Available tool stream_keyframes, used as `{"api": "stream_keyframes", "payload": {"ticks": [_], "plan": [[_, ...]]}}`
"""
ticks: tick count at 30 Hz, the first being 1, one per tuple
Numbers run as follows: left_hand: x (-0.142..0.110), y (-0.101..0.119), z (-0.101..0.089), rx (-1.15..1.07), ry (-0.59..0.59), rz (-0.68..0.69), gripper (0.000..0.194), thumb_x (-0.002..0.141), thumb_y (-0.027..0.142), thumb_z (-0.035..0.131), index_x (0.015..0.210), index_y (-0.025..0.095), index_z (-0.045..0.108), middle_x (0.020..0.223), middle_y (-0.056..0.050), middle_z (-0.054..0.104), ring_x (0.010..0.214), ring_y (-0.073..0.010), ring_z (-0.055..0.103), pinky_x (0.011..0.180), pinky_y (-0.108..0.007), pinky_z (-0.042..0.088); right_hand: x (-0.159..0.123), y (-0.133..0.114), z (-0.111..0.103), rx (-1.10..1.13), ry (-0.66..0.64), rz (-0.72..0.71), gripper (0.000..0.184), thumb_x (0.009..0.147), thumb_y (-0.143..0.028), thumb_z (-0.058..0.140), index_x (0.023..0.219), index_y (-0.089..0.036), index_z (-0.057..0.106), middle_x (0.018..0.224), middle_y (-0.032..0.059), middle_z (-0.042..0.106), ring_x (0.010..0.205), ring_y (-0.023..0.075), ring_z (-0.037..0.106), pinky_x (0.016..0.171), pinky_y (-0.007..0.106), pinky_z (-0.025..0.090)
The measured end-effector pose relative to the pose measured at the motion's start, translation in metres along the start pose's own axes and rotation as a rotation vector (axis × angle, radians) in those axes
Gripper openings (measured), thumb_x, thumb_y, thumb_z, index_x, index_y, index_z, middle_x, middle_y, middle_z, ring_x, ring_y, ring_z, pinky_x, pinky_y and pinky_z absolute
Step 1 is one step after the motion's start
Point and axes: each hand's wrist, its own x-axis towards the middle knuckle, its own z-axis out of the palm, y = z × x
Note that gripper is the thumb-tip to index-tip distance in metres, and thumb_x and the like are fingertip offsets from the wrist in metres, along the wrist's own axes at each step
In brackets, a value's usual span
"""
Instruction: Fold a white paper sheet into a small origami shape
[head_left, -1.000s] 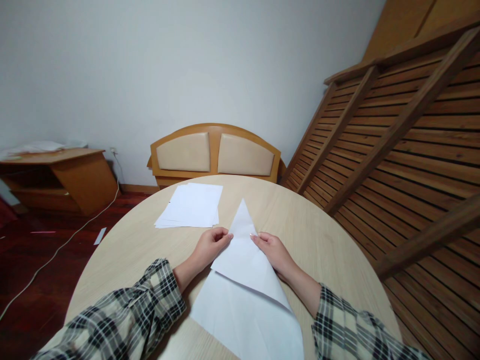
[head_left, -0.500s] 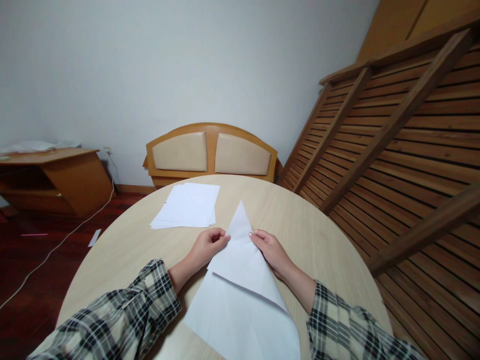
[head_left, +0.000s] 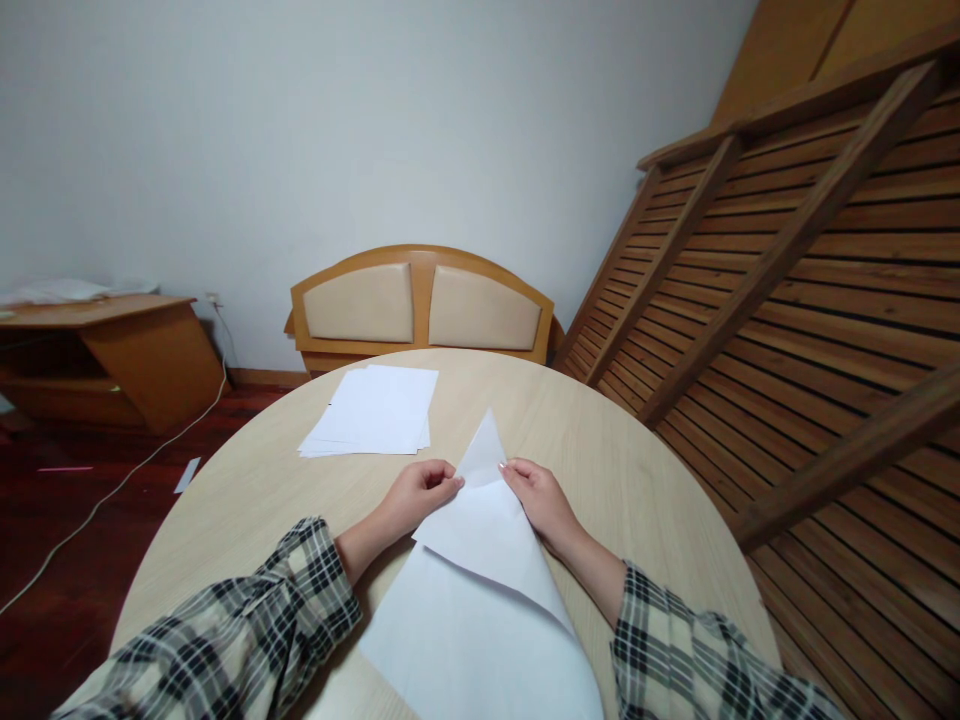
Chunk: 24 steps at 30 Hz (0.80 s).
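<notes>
Landmark, the folded sheet point(head_left: 480, 525): its long axis runs away from the wearer, both hands pinching opposite edges near its point

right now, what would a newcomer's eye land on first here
Probably the white folded paper, its point aimed away from the person, pinched between the left hand and right hand. Next, perhaps, the big slatted wooden panel leaning at the right, then the stack of white sheets on the round table's far left part.
</notes>
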Motion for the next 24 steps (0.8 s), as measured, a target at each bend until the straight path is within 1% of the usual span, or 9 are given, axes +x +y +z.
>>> {"api": "stream_keyframes", "payload": {"ticks": [3,6,8,11,17,21,24], "plan": [[-0.0005,0.001,0.0007,0.01,-0.038,0.001,0.041,0.07,0.055,0.06,0.062,0.017,0.05,0.056,0.005,0.039,0.052,-0.0097,0.034,0.049,-0.023,0.024,0.0001,0.0012,0.0003,0.013,0.013,-0.012,0.042,0.074,-0.058,0.062,0.069,-0.017,0.062,0.066,0.0015,0.06,0.059,0.0148,0.051,0.054,0.026,0.037],[-0.0008,0.0022,0.0014,0.024,-0.065,0.006,0.04,0.07,0.054,0.06,0.062,0.017,0.05,0.056,0.005,0.039,0.052,-0.0097,0.034,0.049,-0.024,0.024,0.0011,0.0039,-0.0005,-0.064,0.074,-0.052,0.042,0.075,-0.059,0.062,0.066,-0.017,0.061,0.064,0.0012,0.059,0.059,0.0147,0.05,0.054,0.026,0.037],[-0.0006,0.0022,0.0015,0.034,-0.07,0.011,0.039,0.071,0.054,0.06,0.063,0.017,0.051,0.057,0.004,0.04,0.053,-0.0099,0.035,0.05,-0.024,0.025,0.0017,0.0053,-0.0015,-0.117,0.102,-0.085,0.042,0.076,-0.058,0.061,0.068,-0.017,0.062,0.066,0.0016,0.059,0.06,0.0151,0.05,0.054,0.026,0.037],[0.0,0.0013,0.0014,0.035,-0.074,0.018,0.04,0.071,0.055,0.06,0.063,0.017,0.05,0.057,0.004,0.04,0.053,-0.01,0.035,0.05,-0.024,0.025,0.0023,0.0068,-0.0031,-0.141,0.097,-0.103,0.041,0.078,-0.057,0.059,0.07,-0.017,0.063,0.068,0.0024,0.06,0.063,0.0162,0.052,0.055,0.026,0.039],[0.0002,-0.0001,0.0016,0.045,-0.064,0.001,0.041,0.071,0.056,0.059,0.063,0.017,0.05,0.058,0.005,0.039,0.053,-0.01,0.034,0.05,-0.023,0.025,0.003,0.0084,-0.0036,-0.058,0.059,-0.079,0.042,0.075,-0.058,0.062,0.071,-0.017,0.064,0.07,0.0028,0.063,0.065,0.0171,0.055,0.058,0.027,0.041],[0.0004,-0.0005,0.0021,0.05,-0.066,0.006,0.04,0.071,0.054,0.059,0.064,0.017,0.05,0.058,0.004,0.04,0.054,-0.0102,0.035,0.05,-0.024,0.025,0.0013,0.0044,-0.0013,0.032,0.044,-0.047,0.04,0.072,-0.057,0.067,0.08,-0.017,0.065,0.072,0.0029,0.065,0.067,0.0178,0.058,0.058,0.027,0.042],[0.0011,-0.0014,0.0026,0.056,-0.08,0.002,0.041,0.071,0.055,0.059,0.063,0.017,0.051,0.057,0.004,0.04,0.053,-0.01,0.034,0.05,-0.023,0.025,0.0,0.0015,-0.0003,0.055,0.039,-0.031,0.043,0.073,-0.06,0.064,0.079,-0.018,0.063,0.068,0.0011,0.062,0.061,0.016,0.055,0.054,0.026,0.04]]}}
